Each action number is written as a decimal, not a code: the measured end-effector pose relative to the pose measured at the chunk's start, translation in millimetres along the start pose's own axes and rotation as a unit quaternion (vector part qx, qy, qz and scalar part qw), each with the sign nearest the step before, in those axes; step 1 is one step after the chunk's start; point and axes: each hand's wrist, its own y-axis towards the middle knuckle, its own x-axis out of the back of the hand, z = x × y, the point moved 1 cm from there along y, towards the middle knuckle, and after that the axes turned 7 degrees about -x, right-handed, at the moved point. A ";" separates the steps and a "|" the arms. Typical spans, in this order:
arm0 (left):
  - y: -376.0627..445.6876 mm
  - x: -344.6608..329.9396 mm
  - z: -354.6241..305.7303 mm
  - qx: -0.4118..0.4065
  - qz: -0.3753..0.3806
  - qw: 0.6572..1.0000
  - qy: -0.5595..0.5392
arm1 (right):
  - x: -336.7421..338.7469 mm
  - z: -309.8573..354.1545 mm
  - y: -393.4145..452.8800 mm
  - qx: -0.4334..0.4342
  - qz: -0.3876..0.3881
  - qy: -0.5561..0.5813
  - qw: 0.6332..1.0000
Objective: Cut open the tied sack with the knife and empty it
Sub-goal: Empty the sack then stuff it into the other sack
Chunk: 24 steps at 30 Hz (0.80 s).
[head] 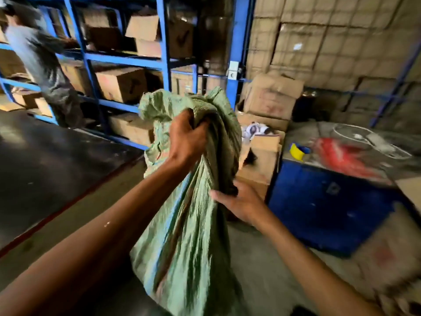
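Note:
A crumpled green woven sack (191, 236) hangs in front of me, limp and creased, its lower end out of sight at the bottom edge. My left hand (185, 139) grips a bunched fold near the sack's top. My right hand (239, 202) holds the sack's right side lower down, fingers curled into the fabric. No knife is visible.
A blue cabinet (330, 208) stands at the right with a yellow tape roll (298, 150) and a red object (348, 158) on top. Cardboard boxes (268, 101) are stacked behind. Blue shelving (127, 60) holds cartons. Another person (43, 62) stands at the far left.

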 end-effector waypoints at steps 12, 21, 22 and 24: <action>5.5 -121.5 -17.6 0.004 0.090 0.976 -0.199 | 72.1 -152.4 -82.6 -0.149 -0.383 -0.036 0.911; -149.9 -205.2 45.0 -0.143 0.622 0.765 -0.089 | 130.5 -97.9 -126.7 -0.123 -0.503 -0.024 0.855; -159.7 -211.3 44.6 -0.179 0.607 0.769 -0.088 | 136.1 -94.1 -136.1 -0.132 -0.513 -0.028 0.848; -172.6 -227.8 31.4 -0.207 0.573 0.785 -0.117 | 147.0 -94.0 -163.9 -0.155 -0.523 -0.043 0.837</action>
